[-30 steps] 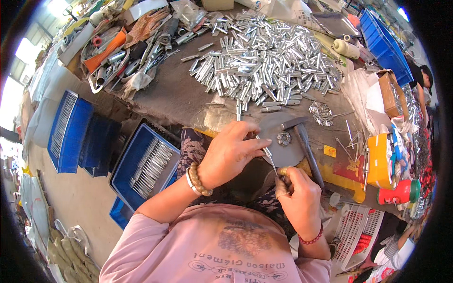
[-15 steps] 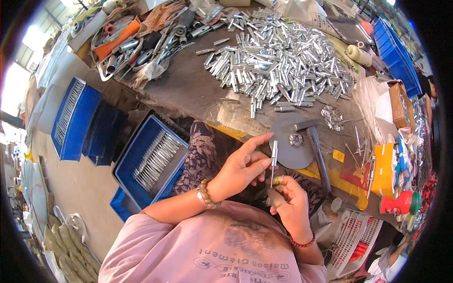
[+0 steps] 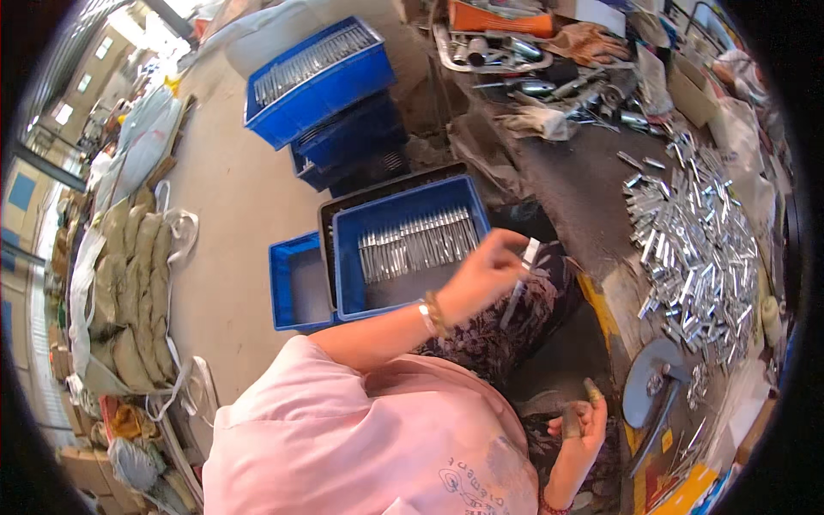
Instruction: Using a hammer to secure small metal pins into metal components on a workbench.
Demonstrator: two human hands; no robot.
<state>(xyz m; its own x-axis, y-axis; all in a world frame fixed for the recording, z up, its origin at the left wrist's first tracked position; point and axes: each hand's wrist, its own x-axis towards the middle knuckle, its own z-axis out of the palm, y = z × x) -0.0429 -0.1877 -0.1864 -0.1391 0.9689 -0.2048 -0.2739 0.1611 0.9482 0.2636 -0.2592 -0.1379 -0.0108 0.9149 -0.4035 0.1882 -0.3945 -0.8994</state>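
Note:
My left hand [image 3: 485, 275] is closed around a silver metal sleeve with a thin rod [image 3: 531, 252], blurred by motion, its thin end pointing down over my patterned trouser leg. This hand is just right of a blue bin [image 3: 402, 293], where a row of similar metal rods [image 3: 416, 240] lies side by side. My right hand [image 3: 577, 448] is low at the right, apart from everything, with fingers loosely curled and spread. Coverings show on its thumb and a fingertip, and nothing is in it.
A heap of silver metal sleeves [image 3: 695, 249] covers the workbench at right. Near its edge lie a round grey plate [image 3: 639, 390] and a hammer [image 3: 659, 421]. More blue bins [image 3: 322, 103] are stacked beyond, the top one holding rods. Several sacks [image 3: 129, 292] stand at left.
My view has turned left toward the bins. My left hand has carried the rod and sleeve away from my right hand, toward the bin of rods. My right hand has let go and opened.

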